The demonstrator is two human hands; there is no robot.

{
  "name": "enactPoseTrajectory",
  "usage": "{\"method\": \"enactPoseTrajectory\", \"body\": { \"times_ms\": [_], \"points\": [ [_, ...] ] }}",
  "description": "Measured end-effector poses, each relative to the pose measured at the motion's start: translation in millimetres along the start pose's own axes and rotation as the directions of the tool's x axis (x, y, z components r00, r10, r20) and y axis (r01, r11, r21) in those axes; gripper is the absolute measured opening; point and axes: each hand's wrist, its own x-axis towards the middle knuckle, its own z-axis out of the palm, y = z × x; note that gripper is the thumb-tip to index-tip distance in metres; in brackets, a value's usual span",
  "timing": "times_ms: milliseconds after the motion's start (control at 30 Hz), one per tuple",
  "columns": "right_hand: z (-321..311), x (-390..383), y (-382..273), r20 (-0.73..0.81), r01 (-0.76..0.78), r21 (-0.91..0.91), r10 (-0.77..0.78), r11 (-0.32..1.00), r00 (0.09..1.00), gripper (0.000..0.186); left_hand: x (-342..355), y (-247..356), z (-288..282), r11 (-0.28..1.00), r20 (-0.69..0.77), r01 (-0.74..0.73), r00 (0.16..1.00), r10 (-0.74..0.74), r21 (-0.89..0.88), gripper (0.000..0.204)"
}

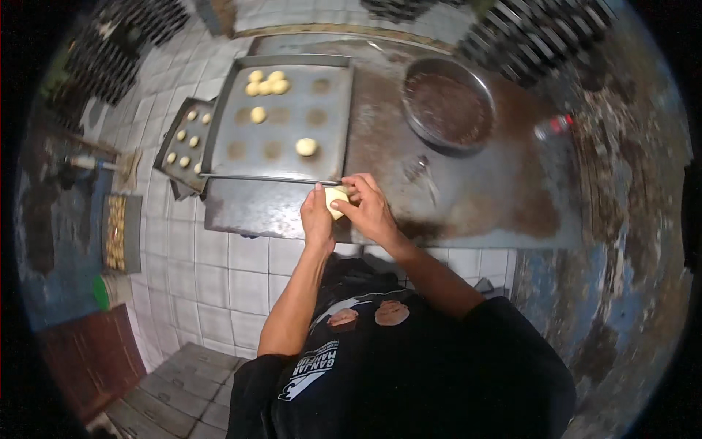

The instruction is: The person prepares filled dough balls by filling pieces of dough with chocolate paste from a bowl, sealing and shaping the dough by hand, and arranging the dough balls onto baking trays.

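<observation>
Between my two hands, just off the near edge of a large metal baking tray, is a piece of pale yellow dough (336, 203). My left hand (316, 217) cups it from the left side, its fingers closed against it. From the right, my right hand (367, 209) presses on it with the thumb across its face and the fingers around its far side. On the baking tray (336, 80) sit several round dough balls: a cluster (268, 85) at the far left, a single ball (258, 115) below it, and a larger ball (306, 147) nearer my hands.
A round metal pan (488, 95) of dark brown filling stands on the worn table (497, 212), with a spoon (430, 186) near it. A red-capped bottle (553, 126) lies at the right. A smaller tray (167, 154) of dough balls sits left; another tray (131, 234) holds browned pieces.
</observation>
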Motion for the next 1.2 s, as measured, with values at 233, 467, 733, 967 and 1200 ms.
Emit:
{"method": "enactPoseTrajectory", "body": {
  "times_ms": [233,467,733,967,1200],
  "points": [
    [-127.9,-50.7,36.5,-0.017,-0.342,0.271,0.360,0.900,0.933,0.031,-55.3,-51.2,87.9,0.966,0.143,-0.209,0.972,0.187,0.154,0.043],
    [-173.8,-94.7,24.4,0.099,-0.326,0.071,0.319,0.943,0.943,0.031,-54.9,-98.5,65.1,0.852,0.421,0.501,0.747,-0.515,0.152,0.050],
    [-190.4,-145.0,69.4,-0.114,-0.246,-0.239,0.225,0.939,0.968,0.030,58.6,-122.0,78.6,0.836,0.193,-0.387,0.922,0.337,0.389,0.028],
    [-220.7,-143.9,103.8,-0.310,-0.577,-0.144,0.517,0.804,0.798,0.029,96.0,-114.4,99.4,-0.316,0.529,-0.456,0.824,0.203,0.832,0.052],
    [-209.2,-110.2,82.5,-0.330,-0.363,-0.023,0.336,0.931,0.882,0.024,-45.6,-159.9,147.8,0.905,0.453,0.251,0.800,-0.393,0.343,0.037]
  ]
}}
